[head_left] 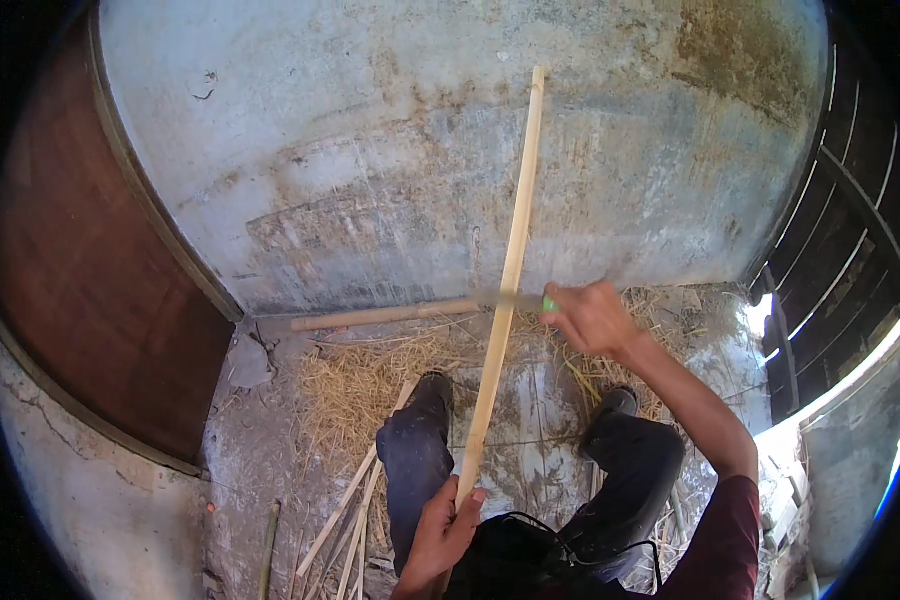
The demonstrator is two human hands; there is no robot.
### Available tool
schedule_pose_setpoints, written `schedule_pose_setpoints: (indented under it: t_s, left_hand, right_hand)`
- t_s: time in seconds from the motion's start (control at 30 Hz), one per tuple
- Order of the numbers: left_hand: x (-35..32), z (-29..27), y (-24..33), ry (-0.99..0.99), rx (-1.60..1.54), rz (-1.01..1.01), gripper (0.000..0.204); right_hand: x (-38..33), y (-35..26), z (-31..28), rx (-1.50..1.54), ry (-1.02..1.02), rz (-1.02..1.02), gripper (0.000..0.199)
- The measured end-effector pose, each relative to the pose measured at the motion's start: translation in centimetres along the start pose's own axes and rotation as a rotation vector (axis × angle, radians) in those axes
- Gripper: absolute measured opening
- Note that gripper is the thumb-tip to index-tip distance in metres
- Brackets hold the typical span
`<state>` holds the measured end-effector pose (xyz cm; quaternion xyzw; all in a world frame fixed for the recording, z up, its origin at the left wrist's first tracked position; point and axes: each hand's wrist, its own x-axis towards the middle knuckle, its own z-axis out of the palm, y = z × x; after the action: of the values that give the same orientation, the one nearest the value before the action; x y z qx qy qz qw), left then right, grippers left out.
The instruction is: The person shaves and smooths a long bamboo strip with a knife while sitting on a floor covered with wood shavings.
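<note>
A long pale strip of split bamboo (519, 230) slants up from my lap to the wall, its far end lying against the wall in this view. My left hand (440, 532) grips it near the lower end, thumb along its face. Farther up, my right hand (594, 318) is closed around the green handle of a knife (549, 304). The blade, smeared by motion, crosses the strip at about mid-length. Whether it cuts into the bamboo or only passes over it I cannot tell.
Curly shavings (355, 390) litter the floor around my feet. A bamboo pole (390, 315) lies along the foot of the stained wall (370, 180). Several thin strips (342, 520) rest beside my left leg, near a greenish stick (269, 550). A brown door panel (100, 230) stands left, dark slats (850, 220) right.
</note>
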<state>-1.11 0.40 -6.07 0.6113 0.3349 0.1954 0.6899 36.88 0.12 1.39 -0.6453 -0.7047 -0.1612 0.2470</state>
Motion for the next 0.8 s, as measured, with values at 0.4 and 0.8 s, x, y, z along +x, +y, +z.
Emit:
schedule_pose_setpoints:
  t_s: [0.4,0.8]
  left_hand:
    - [0.2,-0.3,-0.8,-0.073,-0.001,0.006,0.022]
    - [0.2,-0.9,-0.5,0.019,-0.06,0.014,0.024]
  right_hand:
    - [1.8,1.1,0.3,0.025,-0.043,-0.143,0.044]
    - [2.3,-1.0,2.4,-0.07,-0.06,-0.16,0.044]
